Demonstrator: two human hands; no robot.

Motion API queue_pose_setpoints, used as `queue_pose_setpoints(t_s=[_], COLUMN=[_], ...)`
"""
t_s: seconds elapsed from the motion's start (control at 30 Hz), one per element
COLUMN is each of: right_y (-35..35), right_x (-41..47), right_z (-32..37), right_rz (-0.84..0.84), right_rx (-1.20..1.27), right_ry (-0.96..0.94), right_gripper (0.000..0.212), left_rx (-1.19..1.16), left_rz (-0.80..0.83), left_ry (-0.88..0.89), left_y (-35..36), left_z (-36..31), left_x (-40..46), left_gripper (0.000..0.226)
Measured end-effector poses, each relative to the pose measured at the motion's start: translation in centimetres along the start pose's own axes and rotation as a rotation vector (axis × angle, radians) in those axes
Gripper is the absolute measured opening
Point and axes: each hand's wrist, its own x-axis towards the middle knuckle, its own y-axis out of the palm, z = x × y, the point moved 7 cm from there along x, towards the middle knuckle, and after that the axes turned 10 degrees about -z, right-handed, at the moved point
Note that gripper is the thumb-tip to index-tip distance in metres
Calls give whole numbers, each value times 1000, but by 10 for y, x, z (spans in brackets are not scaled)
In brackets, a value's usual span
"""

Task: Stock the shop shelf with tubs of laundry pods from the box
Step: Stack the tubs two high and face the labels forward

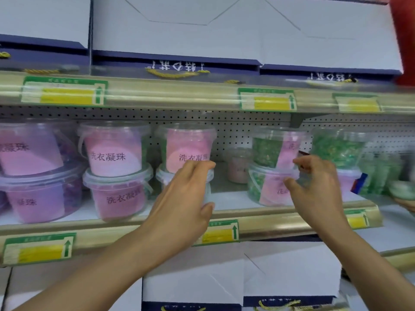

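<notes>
The left hand [186, 198] wraps around the lower pink tub [207, 185] of a two-high stack on the shelf [247, 198], thumb at its base and fingers on the lid rim, probably to steady the upper pink tub [186, 149]. The right hand [318, 187] curls half-closed against the lower green tub [265, 187] under another green tub [269, 149], though blur hides whether it truly grips; labels face forward so shoppers can read them, and the box is out of view
</notes>
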Motion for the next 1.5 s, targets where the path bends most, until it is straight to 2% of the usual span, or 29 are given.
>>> queue_pose_setpoints(t_s=[0.1, 0.17, 0.37, 0.53, 0.63, 0.8, 0.9, 1.13, 1.3, 1.5], right_y=[10, 14, 18, 7, 3, 5, 8, 12, 12, 13], right_x=[5, 6, 14, 18, 18, 15, 15, 14, 12, 11], right_z=[-19, -23, -25, -35, -38, -41, -46, -47, -46, -42], right_rz=[147, 175, 170, 126, 112, 125, 137, 153, 146, 152], right_rx=[-66, -57, -39, -51, -74, -42, -3, 60, 63, 60], right_ry=[27, 13, -54, -81, -95, -136, -130, -89, -77, -76], right_gripper=[41, 36, 30, 28, 28, 25, 31, 34, 35, 33], left_rx=[-53, -65, 88, 292, 462, 551, 557, 599, 626, 670], left_rz=[61, 89, 149, 253, 242, 147, 139, 187, 195, 207], left_ry=[-17, -32, -86, -73, -46, 108, 128, 100, 78, 58], left_y=[20, 32, 73, 117, 133, 138, 135, 127, 121, 117], left_z=[-8, -14, -15, -5, -3, -11, -11, -6, -1, 3], left_x=[14, 28, 87, 130, 147, 154, 154, 150, 149, 147], left_gripper=[65, 63, 45, 45, 41, 23, 17, 26, 22, 28])
